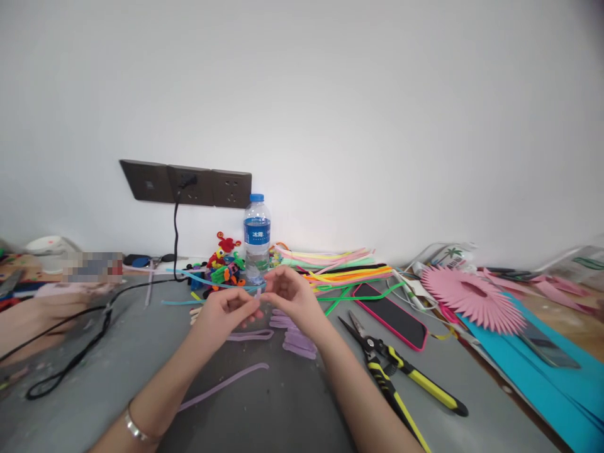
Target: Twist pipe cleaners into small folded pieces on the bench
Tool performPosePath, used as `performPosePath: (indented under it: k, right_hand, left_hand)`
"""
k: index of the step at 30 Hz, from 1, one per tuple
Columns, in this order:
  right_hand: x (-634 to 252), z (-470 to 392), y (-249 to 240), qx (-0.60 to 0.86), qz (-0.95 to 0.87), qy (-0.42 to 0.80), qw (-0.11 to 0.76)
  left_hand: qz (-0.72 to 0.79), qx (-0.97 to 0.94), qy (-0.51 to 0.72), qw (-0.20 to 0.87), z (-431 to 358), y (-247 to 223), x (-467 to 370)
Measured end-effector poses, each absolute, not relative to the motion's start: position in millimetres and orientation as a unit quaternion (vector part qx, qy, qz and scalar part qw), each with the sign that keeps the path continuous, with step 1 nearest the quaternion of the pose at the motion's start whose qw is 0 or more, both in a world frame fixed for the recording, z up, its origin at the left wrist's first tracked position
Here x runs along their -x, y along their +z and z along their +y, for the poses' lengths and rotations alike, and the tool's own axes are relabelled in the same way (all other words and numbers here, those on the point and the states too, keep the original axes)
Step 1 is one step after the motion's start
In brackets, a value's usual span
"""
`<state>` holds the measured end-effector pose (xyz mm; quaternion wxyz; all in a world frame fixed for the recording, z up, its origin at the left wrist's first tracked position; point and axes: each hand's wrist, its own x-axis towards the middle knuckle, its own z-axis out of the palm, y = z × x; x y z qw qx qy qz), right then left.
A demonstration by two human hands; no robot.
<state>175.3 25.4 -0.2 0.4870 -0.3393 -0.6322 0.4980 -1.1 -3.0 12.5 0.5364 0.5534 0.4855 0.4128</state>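
Silver metal bracelet (136,431) rings your left wrist (158,409). Your left hand (229,314) pinches short pale-purple fuzzy strip (258,293) before clear blue-capped plastic bottle (257,236); right hand (292,302) fingertips meet there, grip can't be told. Looks like fine fingertip shaping; next move likely needs steady pinch. Room on grey tabletop (268,421) nearer you than bottle; long-nosed yellow-and-black-handled tool (371,344), right of bottle, crowds right forearm (358,384).

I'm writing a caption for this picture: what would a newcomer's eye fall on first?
Probably the pleated pink ring at right, partly over flat blue sheets. Next might be the metal pliers with yellow and black handles, lying spread open on the grey tabletop right of centre. In the middle, the left hand and right hand meet at the fingertips around a small pale lilac piece, near a clear plastic bottle.
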Motion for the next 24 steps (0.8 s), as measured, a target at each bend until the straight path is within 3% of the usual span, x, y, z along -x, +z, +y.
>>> performPosePath:
  k: [4, 7, 15, 24]
  right_hand:
    - [-160.6, 19.8, -3.4, 0.348, -0.71, 0.255, 0.557]
    - [-156.7, 15.9, -4.2, 0.308, -0.739, 0.199, 0.565]
    - [-156.0, 15.2, -4.2, 0.299, -0.738, 0.234, 0.557]
    - [-157.6, 16.0, -0.7, 0.285, -0.727, 0.292, 0.552]
  left_hand:
    - [0.495, -0.508, 0.486, 0.511, -1.2, 11.0, 2.9]
    - [0.487, -0.52, 0.495, 0.496, -1.7, 8.7, 2.5]
    - [0.477, -0.574, 0.489, 0.452, -1.2, 3.4, 4.7]
    - [0.518, -0.637, 0.48, 0.308, -3.6, 7.6, 6.5]
